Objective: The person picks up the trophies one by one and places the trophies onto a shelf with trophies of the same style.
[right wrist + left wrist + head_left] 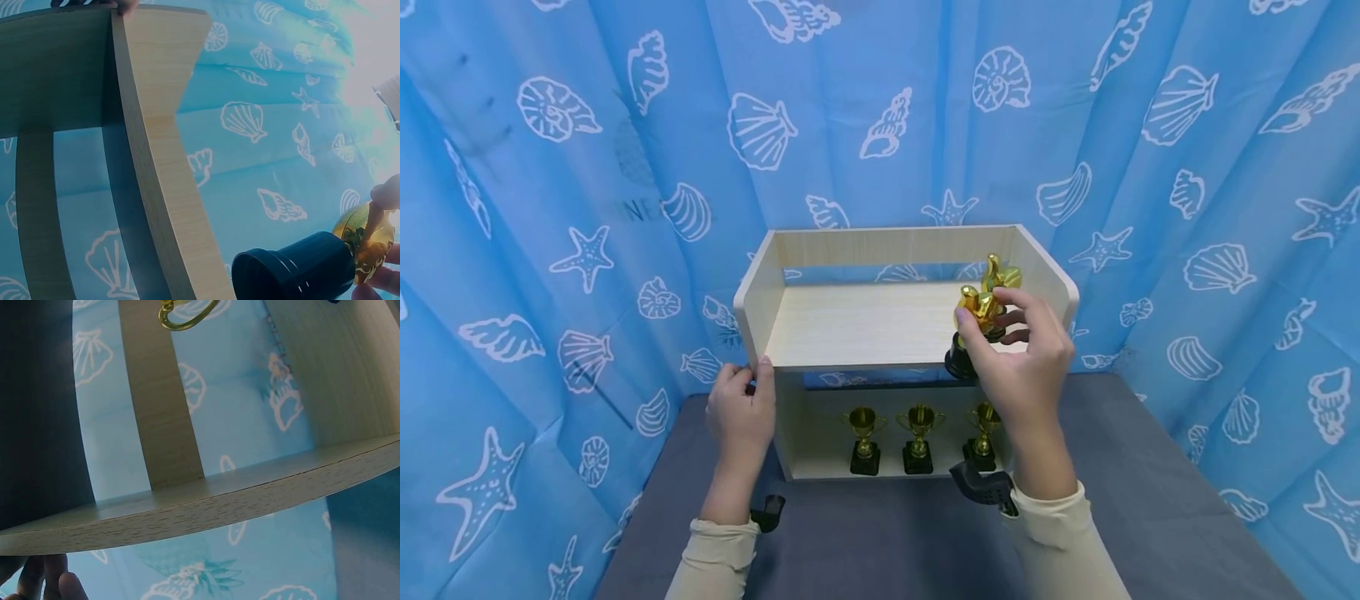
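My right hand [1033, 350] pinches a gold trophy [976, 307] between thumb and fingers. Its round black base [297, 269] hangs at the front edge of the upper shelf, towards the right end. Just behind it, a second gold trophy [996, 271] stands on that shelf, partly hidden by the held one and my fingers. At the other end my left hand [743, 408] grips the left side of the wooden shelf unit [857, 321], thumb up at the front corner. In the left wrist view its fingers [53, 578] show beyond the side panel's edge.
Three gold cup trophies [917, 437] with black square bases stand in a row on the lower shelf, the right one close to my right forearm. The unit sits on a grey cloth-covered table [865, 533]. A blue seashell-print curtain [865, 75] hangs behind and around.
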`<action>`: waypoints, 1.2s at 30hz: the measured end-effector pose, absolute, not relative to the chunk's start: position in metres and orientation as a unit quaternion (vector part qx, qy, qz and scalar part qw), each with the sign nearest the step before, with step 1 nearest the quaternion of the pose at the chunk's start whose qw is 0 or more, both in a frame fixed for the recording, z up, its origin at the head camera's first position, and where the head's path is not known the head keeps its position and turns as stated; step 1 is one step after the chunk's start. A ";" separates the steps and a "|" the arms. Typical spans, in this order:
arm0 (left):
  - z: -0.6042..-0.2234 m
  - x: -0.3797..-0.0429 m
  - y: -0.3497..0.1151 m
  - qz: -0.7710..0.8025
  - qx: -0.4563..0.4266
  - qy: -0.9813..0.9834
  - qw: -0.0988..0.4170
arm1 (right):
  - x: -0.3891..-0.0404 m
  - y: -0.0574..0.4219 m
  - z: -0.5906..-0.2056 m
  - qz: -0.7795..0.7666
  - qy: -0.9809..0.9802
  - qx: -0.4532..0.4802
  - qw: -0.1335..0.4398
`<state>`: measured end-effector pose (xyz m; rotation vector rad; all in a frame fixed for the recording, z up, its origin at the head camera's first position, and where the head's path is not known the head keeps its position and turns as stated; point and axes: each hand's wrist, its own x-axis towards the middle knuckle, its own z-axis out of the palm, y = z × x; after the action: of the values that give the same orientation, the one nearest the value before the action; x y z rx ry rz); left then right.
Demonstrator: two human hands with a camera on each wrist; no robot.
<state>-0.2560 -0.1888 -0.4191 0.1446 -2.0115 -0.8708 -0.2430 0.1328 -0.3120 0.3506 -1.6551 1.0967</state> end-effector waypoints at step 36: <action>-0.420 -0.257 -0.188 -0.353 0.064 -0.822 0.442 | -0.277 0.114 -0.314 0.453 -0.723 0.134 0.505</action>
<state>-0.2570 -0.1884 -0.4199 0.1584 -2.0396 -0.8767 -0.2768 0.1138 -0.3137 0.3223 -1.7438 1.0937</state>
